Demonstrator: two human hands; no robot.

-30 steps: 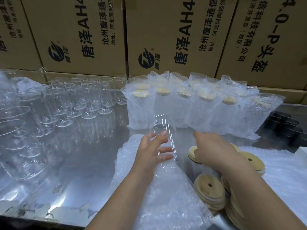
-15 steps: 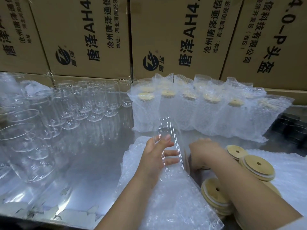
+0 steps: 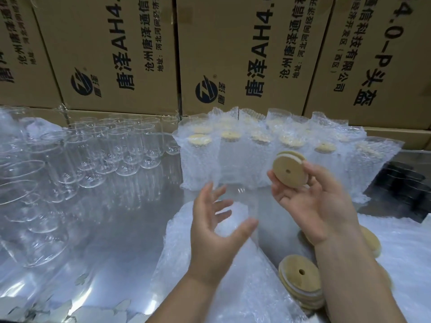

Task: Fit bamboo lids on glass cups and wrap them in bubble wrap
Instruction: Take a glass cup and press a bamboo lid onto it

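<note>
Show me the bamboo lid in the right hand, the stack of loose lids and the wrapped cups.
bamboo lid (image 3: 290,179): head view, flat face below its hole.
stack of loose lids (image 3: 294,276): head view, top lid's face beside the hole.
wrapped cups (image 3: 245,164): head view, bubble wrap on a front cup's side.

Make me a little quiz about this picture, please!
1. What does the right hand hold? A) lid B) box C) tape
2. True or false: the left hand holds a lid too.
3. Fill in: the lid has a ___ in its middle.
Key: 1 A. 2 False, it grips a blurry cup. 3 hole.
</note>
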